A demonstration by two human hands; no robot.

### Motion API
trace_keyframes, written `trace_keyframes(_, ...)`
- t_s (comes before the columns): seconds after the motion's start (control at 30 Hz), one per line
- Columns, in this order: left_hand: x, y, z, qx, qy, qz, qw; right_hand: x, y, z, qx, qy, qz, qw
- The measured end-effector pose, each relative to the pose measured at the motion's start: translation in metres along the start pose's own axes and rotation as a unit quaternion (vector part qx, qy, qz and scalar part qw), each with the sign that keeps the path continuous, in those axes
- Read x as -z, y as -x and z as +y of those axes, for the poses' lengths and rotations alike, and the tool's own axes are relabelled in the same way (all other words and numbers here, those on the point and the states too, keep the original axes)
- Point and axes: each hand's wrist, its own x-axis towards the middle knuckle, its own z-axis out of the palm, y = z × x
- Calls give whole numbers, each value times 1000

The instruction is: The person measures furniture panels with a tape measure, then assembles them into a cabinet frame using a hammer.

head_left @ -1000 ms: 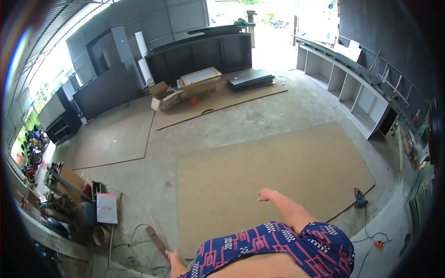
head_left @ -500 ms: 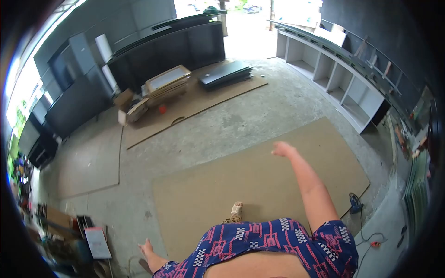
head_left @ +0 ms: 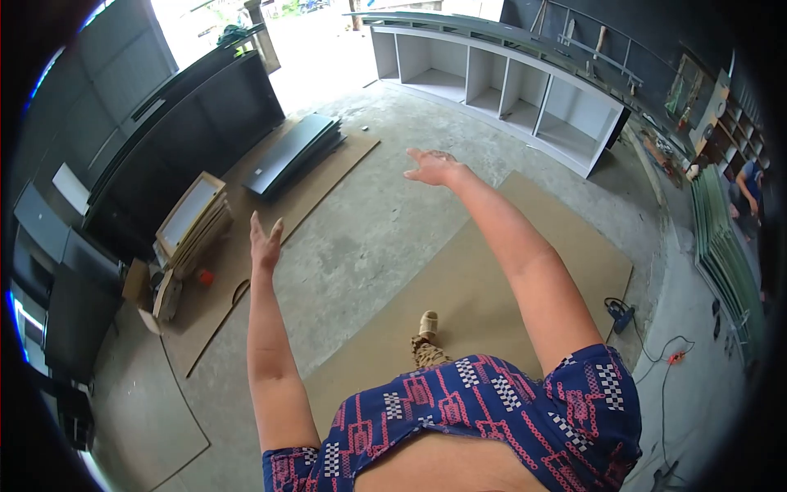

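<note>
My left hand [head_left: 266, 243] is raised in mid-air with its fingers apart and nothing in it. Behind it in the view lie a stack of dark panels [head_left: 297, 154] and a pile of wooden frames [head_left: 193, 215]. My right hand [head_left: 433, 167] reaches forward, also empty, thumb and fingers spread. It appears over the bare concrete, between the dark panels and a long white cabinet [head_left: 488, 78] with open compartments. Neither hand touches anything. Below my arms a large brown board [head_left: 492, 279] lies flat on the floor, with my sandalled foot on it.
A blue corded power tool [head_left: 619, 313] sits by the board's right edge, its cable trailing over the floor. Green-edged sheets [head_left: 721, 254] lean at the right, near another person [head_left: 748, 193]. Another brown board [head_left: 328, 184] lies under the panels and frames.
My left hand has risen from low beside my body to out in front. My right arm stays extended, its hand now higher in view. My view has turned to the right.
</note>
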Motion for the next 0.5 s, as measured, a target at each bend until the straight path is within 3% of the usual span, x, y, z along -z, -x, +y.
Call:
trace_keyframes(0.1, -72, -93, 18, -75, -30, -24, 996, 23, -87, 40, -8, -19, 11, 1000)
trace_keyframes(0.13, -91, -120, 17, -63, -44, -37, 996, 34, -106, 52, -19, -36, 10, 999)
trace_keyframes(0.17, -88, -103, 38, -41, -77, -56, 995, 48, -81, 65, -31, -55, -2, 998)
trace_keyframes(0.23, -113, -141, 50, 20, -134, -88, 987, 76, -124, 102, -55, -37, -51, 996)
trace_keyframes(0.37, -126, -220, -18, 146, -188, -99, 966, 80, -215, 135, -53, -19, -54, 997)
trace_keyframes(0.4, -120, -215, -32, 166, -197, -100, 961, 78, -208, 141, -50, -32, -46, 997)
trace_keyframes(0.5, -142, -274, -38, 258, -228, -101, 933, 89, -276, 189, -54, -58, -40, 996)
